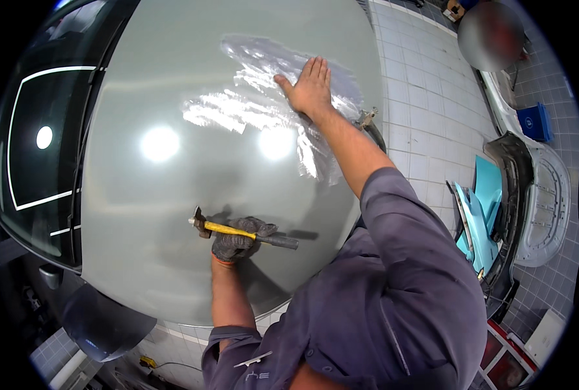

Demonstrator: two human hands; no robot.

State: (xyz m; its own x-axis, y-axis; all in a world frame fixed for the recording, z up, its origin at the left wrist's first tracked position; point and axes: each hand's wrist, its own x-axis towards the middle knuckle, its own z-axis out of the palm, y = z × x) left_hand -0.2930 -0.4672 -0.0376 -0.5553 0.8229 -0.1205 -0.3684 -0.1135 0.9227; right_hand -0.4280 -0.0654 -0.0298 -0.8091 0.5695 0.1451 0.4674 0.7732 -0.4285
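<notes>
A grey-green car hood (153,182) spreads out below me. On its far part, a dull grey patch is streaked with shiny bare metal (221,109). My right hand (311,88), bare, lies palm down at this patch with its fingers stretched out. My left hand (234,246) wears a dark grey glove with an orange cuff and is closed around a hammer (232,230). The hammer has a yellow handle with a dark grip, and its metal head points left. It is held over the near part of the hood, with its shadow beside it.
The car's windshield (42,143) borders the hood on the left, with a side mirror (50,276) below. At right are a blue bin (535,122), turquoise panels (478,214) and a grey body panel (550,208) on the tiled floor (413,110). A person (491,36), blurred, is at the upper right.
</notes>
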